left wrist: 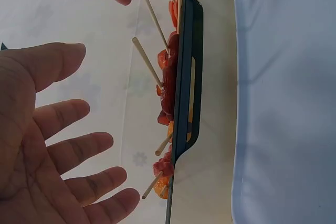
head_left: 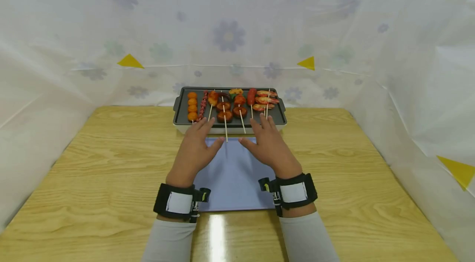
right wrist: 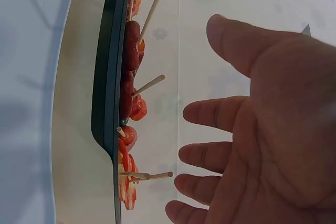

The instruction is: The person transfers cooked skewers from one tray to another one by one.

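Both bare hands hover, fingers spread and holding nothing, near the front edge of a dark grill pan (head_left: 182, 107). The left hand (head_left: 194, 148) is before the orange ball skewer (head_left: 192, 106) and a thin red skewer (head_left: 202, 105). My right hand (head_left: 272, 144) is before the sausage skewer (head_left: 251, 96) and the shrimp skewers (head_left: 267, 100). Between them lie a skewer with round brown pieces (head_left: 224, 116) and a mixed skewer (head_left: 239, 101), their sticks pointing toward me. In both wrist views the palms are apart from the sticks.
A pale blue tray (head_left: 233, 188) lies on the wooden table (head_left: 122, 163) in front of the grill, partly under the hands. White flowered sheeting (head_left: 230, 15) hangs behind and at both sides, with yellow triangles (head_left: 130, 61) on it.
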The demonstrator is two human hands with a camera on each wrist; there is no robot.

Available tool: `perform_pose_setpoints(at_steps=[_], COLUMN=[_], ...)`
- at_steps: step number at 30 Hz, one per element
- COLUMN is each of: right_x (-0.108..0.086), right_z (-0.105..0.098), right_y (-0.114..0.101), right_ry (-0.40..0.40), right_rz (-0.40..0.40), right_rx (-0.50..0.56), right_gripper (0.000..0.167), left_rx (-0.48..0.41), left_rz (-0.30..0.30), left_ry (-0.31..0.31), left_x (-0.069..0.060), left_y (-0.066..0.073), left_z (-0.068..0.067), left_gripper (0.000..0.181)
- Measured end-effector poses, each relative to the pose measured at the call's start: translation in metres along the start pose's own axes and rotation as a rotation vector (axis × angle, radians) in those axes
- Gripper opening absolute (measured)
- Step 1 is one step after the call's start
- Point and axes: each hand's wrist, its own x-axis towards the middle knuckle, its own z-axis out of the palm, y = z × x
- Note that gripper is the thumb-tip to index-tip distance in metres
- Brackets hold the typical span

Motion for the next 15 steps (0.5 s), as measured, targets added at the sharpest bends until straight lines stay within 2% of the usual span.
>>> perform_pose_setpoints(at_steps=[5, 9, 12, 15], right_x=[-0.001, -0.001, 0.000, 0.001], right_z=[-0.001, -0.003, -0.003, -0.004], right_y=[0.000, 0.000, 0.003, 0.007], right_ry=[0.004, 0.043, 0.091, 0.136], right_rz=[-0.016, -0.040, -0.063, -0.071], right_rx=[0.022, 0.051, 0.057, 0.069], right_gripper=[0.075, 0.071, 0.066, 0.061], left_rx=[-0.008, -0.003, 0.005, -0.001], left_rz=[0.002, -0.006, -0.038, -0.104], left_ry=[0.039, 0.108, 0.145, 0.140], left_x=[0.000, 0.001, 0.000, -0.003], left_y=[0.001, -0.001, -0.005, -0.013], left_z=[-0.001, -0.003, -0.008, -0.015], left_gripper=[0.060, 0.054, 0.052, 0.049])
